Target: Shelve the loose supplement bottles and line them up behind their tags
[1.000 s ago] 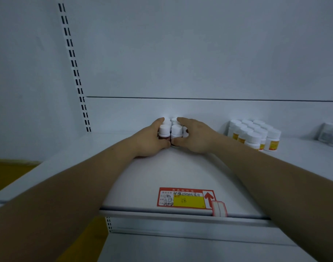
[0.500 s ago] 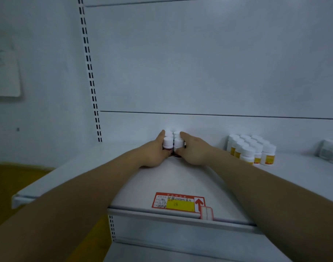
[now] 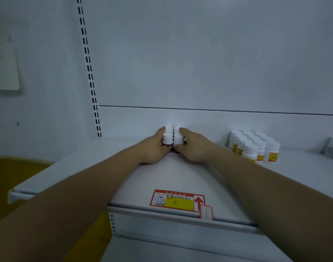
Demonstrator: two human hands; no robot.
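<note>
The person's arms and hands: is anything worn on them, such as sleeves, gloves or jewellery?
Nothing worn shows. The left hand and right hand show no gloves, rings or watch; both forearms are bare, with no sleeve in view.

1. A white shelf (image 3: 67,167) juts out from a white shelving unit, with a pale rail (image 3: 133,211) along its front edge.
2. The unit's back panel (image 3: 199,63) is plain white, crossed by one thin dark seam (image 3: 218,110).
3. A slotted upright (image 3: 88,69) with paired dark slots runs up the panel's left edge.
4. To the left is a pale wall (image 3: 39,120) with a sheet of paper (image 3: 4,69) on it.
5. The floor (image 3: 10,176) at lower left is ochre yellow.
6. The light is dim and bluish.
</note>
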